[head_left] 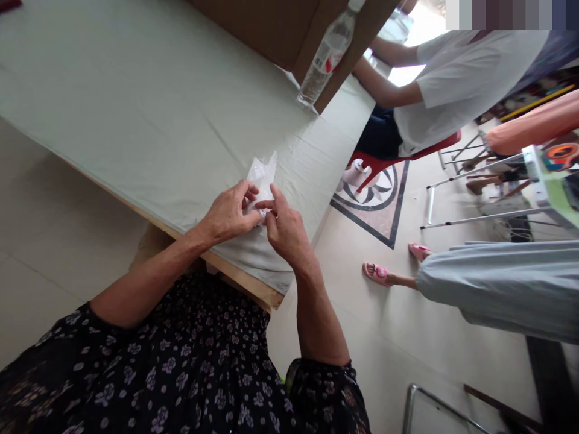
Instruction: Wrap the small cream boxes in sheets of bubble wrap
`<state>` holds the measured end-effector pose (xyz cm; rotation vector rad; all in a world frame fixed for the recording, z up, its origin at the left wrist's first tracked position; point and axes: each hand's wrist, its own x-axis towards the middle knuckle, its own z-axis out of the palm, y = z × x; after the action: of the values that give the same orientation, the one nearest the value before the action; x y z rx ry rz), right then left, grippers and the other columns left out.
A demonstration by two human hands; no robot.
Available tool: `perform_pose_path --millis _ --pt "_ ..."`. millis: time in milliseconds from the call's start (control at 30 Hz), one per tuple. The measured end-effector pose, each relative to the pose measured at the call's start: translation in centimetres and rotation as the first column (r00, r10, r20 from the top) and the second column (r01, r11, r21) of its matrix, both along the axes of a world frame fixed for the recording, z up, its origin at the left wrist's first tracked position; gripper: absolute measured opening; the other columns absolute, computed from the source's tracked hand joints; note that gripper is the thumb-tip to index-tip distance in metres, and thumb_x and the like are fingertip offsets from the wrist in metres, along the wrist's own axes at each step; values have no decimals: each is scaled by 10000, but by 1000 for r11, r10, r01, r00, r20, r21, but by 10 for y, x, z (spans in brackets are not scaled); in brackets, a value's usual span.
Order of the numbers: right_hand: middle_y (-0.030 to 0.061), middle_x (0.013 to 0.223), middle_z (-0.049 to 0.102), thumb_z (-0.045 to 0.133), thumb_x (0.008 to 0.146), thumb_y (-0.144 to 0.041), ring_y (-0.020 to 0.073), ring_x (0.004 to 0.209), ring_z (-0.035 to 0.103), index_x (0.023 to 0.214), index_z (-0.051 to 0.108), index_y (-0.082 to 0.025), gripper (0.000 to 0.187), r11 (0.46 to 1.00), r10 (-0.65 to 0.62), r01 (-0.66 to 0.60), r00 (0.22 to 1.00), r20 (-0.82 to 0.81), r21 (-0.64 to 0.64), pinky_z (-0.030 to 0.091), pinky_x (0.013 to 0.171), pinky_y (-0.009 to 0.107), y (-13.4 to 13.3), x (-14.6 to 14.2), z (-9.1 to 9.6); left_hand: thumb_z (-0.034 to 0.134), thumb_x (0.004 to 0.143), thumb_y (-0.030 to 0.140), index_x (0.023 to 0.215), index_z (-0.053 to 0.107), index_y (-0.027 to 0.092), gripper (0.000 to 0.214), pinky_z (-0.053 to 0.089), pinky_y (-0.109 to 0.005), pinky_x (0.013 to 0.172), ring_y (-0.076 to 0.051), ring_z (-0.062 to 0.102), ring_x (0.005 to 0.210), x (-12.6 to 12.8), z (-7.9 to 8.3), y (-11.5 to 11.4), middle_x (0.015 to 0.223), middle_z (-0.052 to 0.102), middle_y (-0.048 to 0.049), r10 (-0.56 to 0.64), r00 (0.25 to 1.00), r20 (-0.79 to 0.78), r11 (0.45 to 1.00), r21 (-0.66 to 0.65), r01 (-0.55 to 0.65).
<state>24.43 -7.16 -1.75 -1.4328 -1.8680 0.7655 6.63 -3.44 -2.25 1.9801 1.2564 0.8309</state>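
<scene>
A small, crinkled, translucent plastic bag lies on the pale green tablecloth near the table's corner, two pointed ends sticking up away from me. My left hand is at its left side, with curled fingers and the thumb pinching the near part of the plastic. From the right, my right hand closes on the same bag, its index finger stretched along the edge and the thumb bent below. The fingers cover the lower part of the bag, so anything inside it is hidden.
A plastic bottle stands against a brown cardboard box farther along the table. Beyond the box, a person in a white shirt sits on a red chair. Another person in pink slippers stands to the right, near a folding table.
</scene>
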Motion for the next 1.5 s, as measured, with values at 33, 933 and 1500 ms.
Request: perform_pose_path --millis 33,933,1500 --pt "83 1238 800 509 923 -132 227 994 756 1596 434 -240 686 1000 13 -13 1000 15 -3 597 974 449 1 1 1 708 822 262 1071 596 197 281 563 -348 785 -178 639 788 2 -1 -1 980 707 -32 25 1000 -1 1000 10 -25" --pt "-106 470 398 762 755 -276 43 448 316 617 536 -207 273 891 -167 32 951 -261 -453 221 423 204 115 14 -15 589 941 133 1217 727 214 319 574 -440 939 -289 677 1124 9 -5 -6 1496 619 -140 -78 898 -433 910 336 242" --pt "53 1253 797 632 941 -205 267 1234 687 1128 816 -295 278 969 160 -179 980 115 173 451 1121 475 13 17 -11 733 836 252 1454 506 167 663 540 -481 1117 -302 591 1323 -7 -29 -2 1448 572 -178 70 994 -80 978 203 -53"
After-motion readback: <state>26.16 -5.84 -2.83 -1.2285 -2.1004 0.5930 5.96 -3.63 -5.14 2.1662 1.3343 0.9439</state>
